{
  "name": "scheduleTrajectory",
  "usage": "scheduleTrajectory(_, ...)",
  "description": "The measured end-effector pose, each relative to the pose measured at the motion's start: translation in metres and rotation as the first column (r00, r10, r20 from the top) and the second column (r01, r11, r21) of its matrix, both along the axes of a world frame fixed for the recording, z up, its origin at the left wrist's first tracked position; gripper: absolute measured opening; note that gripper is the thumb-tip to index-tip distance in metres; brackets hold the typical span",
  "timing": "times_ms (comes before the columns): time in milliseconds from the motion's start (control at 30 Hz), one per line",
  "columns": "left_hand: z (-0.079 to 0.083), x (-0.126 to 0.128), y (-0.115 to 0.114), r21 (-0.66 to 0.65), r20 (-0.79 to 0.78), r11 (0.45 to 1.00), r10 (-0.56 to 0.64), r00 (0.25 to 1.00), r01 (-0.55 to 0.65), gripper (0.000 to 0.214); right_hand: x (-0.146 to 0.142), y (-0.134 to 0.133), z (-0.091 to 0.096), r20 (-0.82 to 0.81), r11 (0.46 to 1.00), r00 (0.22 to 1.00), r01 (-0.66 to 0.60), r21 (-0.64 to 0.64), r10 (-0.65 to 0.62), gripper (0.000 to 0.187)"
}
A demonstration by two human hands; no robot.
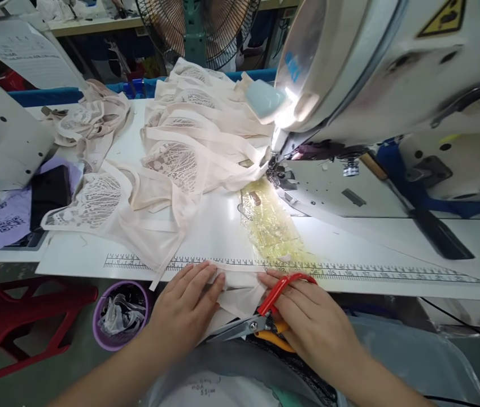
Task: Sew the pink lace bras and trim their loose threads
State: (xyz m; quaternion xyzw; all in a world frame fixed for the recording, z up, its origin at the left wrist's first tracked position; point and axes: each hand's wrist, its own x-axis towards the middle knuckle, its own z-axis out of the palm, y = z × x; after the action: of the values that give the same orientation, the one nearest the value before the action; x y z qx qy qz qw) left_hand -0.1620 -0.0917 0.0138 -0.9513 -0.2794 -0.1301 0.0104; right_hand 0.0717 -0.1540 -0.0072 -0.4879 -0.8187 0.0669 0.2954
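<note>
A pale pink bra band [240,284] lies along a printed ruler strip [337,271] at the table's front edge, with cloth hanging below it. My left hand [193,299] holds the left end of this band against the ruler, its fingers on the upper edge and its thumb lower. At the other end, my right hand [308,308] presses the band with its fingertips while keeping scissors [261,322] in its grip. The scissors have red and orange handles, and their blades point left beneath the cloth. Part of the band is hidden under my fingers.
Lace-cupped bras [176,164] pile up behind, reaching the lit sewing machine [350,85]. Yellowish tape [269,220] covers the table before the needle. A phone [49,189] lies left, near a purple bin [121,314] and red stool [24,316] below. A fan [195,34] stands behind.
</note>
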Motion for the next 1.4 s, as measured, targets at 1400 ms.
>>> scheduleTrajectory(1400, 0.001, 0.005, 0.002, 0.058, 0.104, 0.996, 0.067, 0.992, -0.073, 0.033, 0.005, 0.012, 0.005, -0.086, 0.999, 0.996, -0.015, 0.048, 0.019, 0.026)
